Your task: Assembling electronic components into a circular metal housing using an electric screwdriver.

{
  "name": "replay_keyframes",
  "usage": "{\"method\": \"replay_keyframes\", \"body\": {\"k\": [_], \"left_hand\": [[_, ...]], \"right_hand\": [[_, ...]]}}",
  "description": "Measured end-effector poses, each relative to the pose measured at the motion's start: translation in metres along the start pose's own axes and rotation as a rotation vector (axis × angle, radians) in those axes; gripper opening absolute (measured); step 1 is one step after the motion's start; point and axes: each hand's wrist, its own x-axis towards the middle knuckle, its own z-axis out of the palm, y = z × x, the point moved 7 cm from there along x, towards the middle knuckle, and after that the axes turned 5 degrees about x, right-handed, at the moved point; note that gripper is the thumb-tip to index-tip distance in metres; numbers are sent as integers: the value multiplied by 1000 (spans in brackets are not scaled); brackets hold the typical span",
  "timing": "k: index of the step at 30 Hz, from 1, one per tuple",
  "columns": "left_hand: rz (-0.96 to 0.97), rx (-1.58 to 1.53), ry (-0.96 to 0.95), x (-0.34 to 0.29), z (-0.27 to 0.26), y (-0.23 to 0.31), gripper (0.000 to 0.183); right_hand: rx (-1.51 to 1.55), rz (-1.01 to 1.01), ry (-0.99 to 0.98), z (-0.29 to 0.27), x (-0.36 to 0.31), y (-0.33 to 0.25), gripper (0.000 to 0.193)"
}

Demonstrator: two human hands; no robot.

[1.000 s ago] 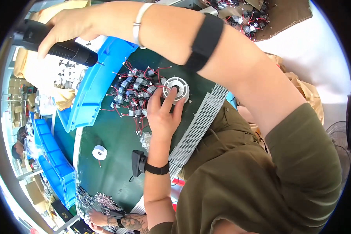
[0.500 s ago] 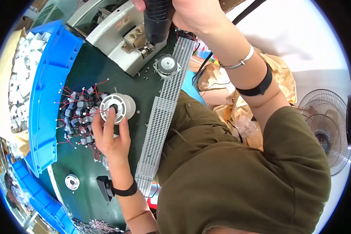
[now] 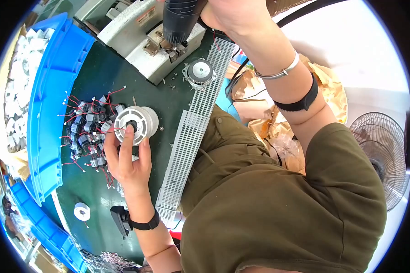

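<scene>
My left hand [image 3: 130, 166] is closed around a white round plastic housing [image 3: 149, 122] standing on the green table. One fingertip presses on a small dark part with a thin wire in the housing's middle. High in the view, my right hand [image 3: 234, 18] grips a black powered screwdriver [image 3: 180, 20]; its fingers are partly cut off by the frame edge. The screwdriver's nose points down at the metal pick-up of a pale box-shaped machine [image 3: 143, 61], likely a screw feeder. Whether a screw sits on the bit is hidden.
Left of the housing lies a heap of small motors with red wires [image 3: 89, 129]. A metal-topped round part [image 3: 200, 73] rests on a perforated strip [image 3: 184, 136] along the table edge. Blue bins [image 3: 50, 113] with white parts stand left. A white ring [image 3: 82, 211] lies nearer. Loose screws are scattered.
The screwdriver's nose has come down and slightly left, closer to the machine's pick-up. The view has shifted a little; my left hand keeps its hold on the housing.
</scene>
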Motion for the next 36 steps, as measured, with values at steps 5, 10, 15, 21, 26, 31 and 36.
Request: {"method": "replay_keyframes", "body": {"k": [5, 10, 15, 21, 26, 31, 36], "left_hand": [[-4, -11, 21, -1, 1, -1, 39], [-27, 10, 19, -3, 0, -2, 41], [2, 172, 11, -2, -2, -1, 45], [54, 183, 83, 7, 1, 8, 43], [27, 211, 121, 4, 0, 6, 38], [21, 196, 120, 9, -1, 10, 34], [8, 184, 127, 6, -1, 7, 33]], "right_hand": [[-19, 6, -25, 2, -2, -2, 16], [-149, 45, 48, 3, -7, -2, 14], [66, 191, 14, 13, -16, 4, 27], [227, 123, -136, 53, -5, -15, 31], [261, 169, -204, 78, -6, -3, 31], [271, 214, -241, 94, -12, 3, 32], [280, 252, -259, 99, -17, 10, 32]]}}
